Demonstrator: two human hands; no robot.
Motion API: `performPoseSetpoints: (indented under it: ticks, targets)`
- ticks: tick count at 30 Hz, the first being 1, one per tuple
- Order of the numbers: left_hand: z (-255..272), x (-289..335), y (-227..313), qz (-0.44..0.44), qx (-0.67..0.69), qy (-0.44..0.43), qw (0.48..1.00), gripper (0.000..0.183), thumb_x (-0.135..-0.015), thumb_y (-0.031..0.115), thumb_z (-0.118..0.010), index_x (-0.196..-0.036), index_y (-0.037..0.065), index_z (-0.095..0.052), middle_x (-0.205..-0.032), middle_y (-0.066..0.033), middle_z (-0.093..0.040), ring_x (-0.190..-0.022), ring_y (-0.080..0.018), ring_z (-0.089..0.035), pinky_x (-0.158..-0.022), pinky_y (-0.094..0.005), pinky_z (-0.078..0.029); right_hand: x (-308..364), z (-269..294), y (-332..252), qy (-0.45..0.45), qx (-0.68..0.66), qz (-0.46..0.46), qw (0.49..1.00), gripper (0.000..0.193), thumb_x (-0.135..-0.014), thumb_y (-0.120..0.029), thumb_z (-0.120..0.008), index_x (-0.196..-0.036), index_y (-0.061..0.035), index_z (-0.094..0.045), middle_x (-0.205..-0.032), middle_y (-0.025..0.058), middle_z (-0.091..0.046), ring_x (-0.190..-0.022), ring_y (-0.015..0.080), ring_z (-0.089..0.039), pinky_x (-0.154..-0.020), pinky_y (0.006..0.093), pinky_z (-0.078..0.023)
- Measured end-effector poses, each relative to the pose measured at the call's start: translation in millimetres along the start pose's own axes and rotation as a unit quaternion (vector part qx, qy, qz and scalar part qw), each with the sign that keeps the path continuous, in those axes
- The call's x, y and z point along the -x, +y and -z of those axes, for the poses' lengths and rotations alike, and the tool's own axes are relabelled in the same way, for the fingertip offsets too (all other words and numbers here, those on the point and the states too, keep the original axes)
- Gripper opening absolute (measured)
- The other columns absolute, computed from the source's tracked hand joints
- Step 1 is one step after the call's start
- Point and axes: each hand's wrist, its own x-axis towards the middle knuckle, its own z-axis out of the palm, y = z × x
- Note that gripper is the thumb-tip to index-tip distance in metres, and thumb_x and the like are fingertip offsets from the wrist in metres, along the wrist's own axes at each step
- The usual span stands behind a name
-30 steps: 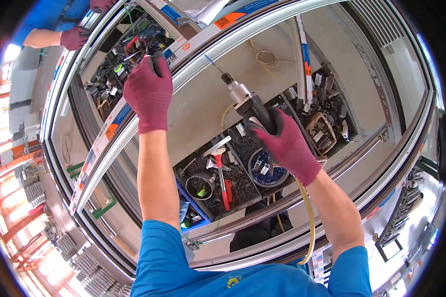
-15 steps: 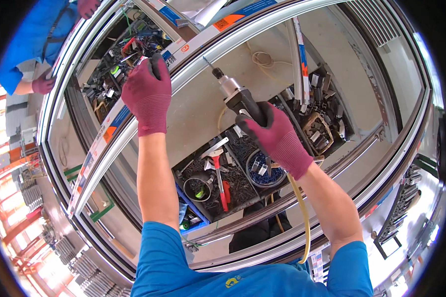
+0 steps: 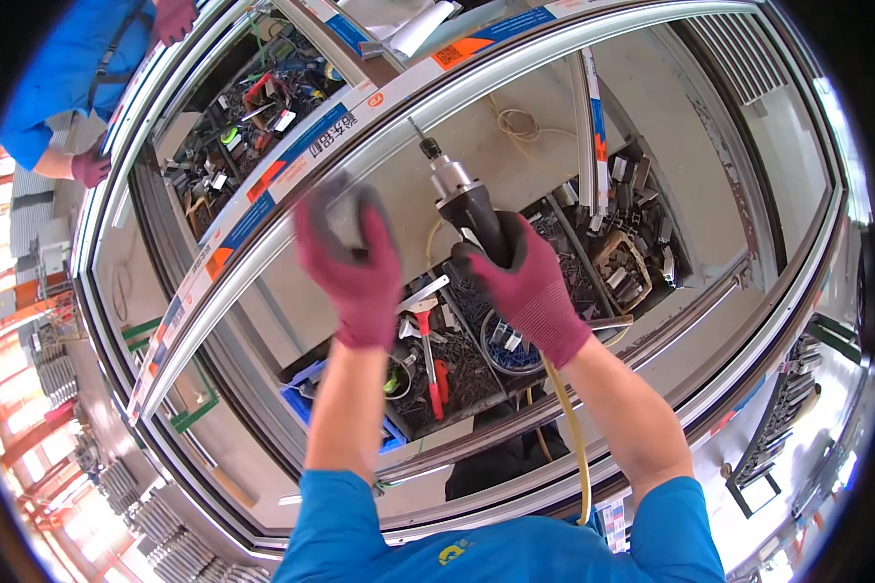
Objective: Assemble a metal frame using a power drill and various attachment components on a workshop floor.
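Note:
My right hand (image 3: 527, 291), in a maroon glove with dark fingertips, is closed round the black grip of an air drill (image 3: 469, 202). The drill's thin bit points up and left, its tip close to the inner edge of a long aluminium profile (image 3: 262, 216) with printed film along it. From the grip a yellow hose (image 3: 572, 428) runs back towards me. My left hand (image 3: 355, 267), gloved alike, hovers on the near side of that profile; its fingers are blurred but spread from the thumb, with nothing visible between them.
Below my hands sits a divided tray (image 3: 504, 389) of dark screws, with a red-handled tool (image 3: 426, 350) and a round tub of blue screws (image 3: 515, 340). Boxes of metal parts (image 3: 637, 233) stand right and far left. Another person's gloved hand (image 3: 90, 167) rests on the frame's left.
My left hand has come off the aluminium profile and moved right and nearer to me, its fingers opening. My right hand and the drill have shifted only slightly.

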Motion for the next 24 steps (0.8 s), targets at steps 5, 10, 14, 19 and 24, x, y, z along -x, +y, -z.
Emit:
performPoseSetpoints:
  ticks: [5, 10, 14, 19, 24]
  targets:
    - [-33, 33, 27, 0.482, 0.371, -0.218, 0.763, 0.031, -0.103, 0.026, -0.066, -0.121, 0.0, -0.066, -0.106, -0.0105, -0.072, -0.09, -0.0206, -0.072, -0.081, -0.0335, -0.059, 9, -10, 16, 0.068, 0.051, 0.093, 0.992, 0.046, -0.098, -0.024, -0.072, -0.131, 0.0048, -0.059, -0.103, 0.0138, -0.073, -0.094, 0.0142, -0.066, -0.085, 0.0317, -0.054]
    - [-59, 30, 23, 0.57, 0.501, -0.196, 0.622, 0.033, -0.098, 0.029, -0.069, -0.112, 0.0, -0.065, -0.092, -0.0138, -0.072, -0.083, -0.0273, -0.073, -0.076, -0.0397, -0.061, 2, 22, 34, -0.002, -0.29, -0.141, 0.947, 0.026, -0.103, -0.015, -0.064, -0.121, 0.0016, -0.07, -0.11, 0.0068, -0.073, -0.101, 0.0152, -0.068, -0.089, 0.0326, -0.055]
    - [-71, 35, 19, 0.567, 0.53, -0.173, 0.606, 0.034, -0.094, 0.031, -0.069, -0.11, 0.002, -0.064, -0.091, -0.0141, -0.071, -0.082, -0.0295, -0.072, -0.081, -0.0454, -0.061, 9, 16, 85, -0.067, -0.515, -0.15, 0.841, 0.041, -0.104, -0.028, -0.065, -0.135, -0.0015, -0.065, -0.122, 0.0107, -0.072, -0.103, 0.0184, -0.071, -0.092, 0.0329, -0.058]
    - [-76, 38, 20, 0.57, 0.547, -0.17, 0.589, 0.036, -0.095, 0.031, -0.067, -0.115, 0.002, -0.062, -0.092, -0.0149, -0.07, -0.08, -0.0293, -0.071, -0.079, -0.0467, -0.061, 10, 26, 82, -0.087, -0.474, -0.169, 0.86, 0.045, -0.103, -0.028, -0.064, -0.139, -0.0011, -0.061, -0.123, 0.0115, -0.072, -0.107, 0.019, -0.07, -0.094, 0.0339, -0.055]
    - [-70, 34, 21, 0.535, 0.535, -0.192, 0.625, 0.036, -0.098, 0.031, -0.065, -0.118, 0.001, -0.062, -0.095, -0.0161, -0.07, -0.082, -0.0309, -0.071, -0.079, -0.046, -0.061, 5, 25, 5, -0.064, 0.048, 0.059, 0.995, 0.07, -0.088, -0.044, -0.078, -0.133, 0.0048, -0.056, -0.12, 0.0238, -0.068, -0.115, 0.0379, -0.066, -0.1, 0.0428, -0.051]
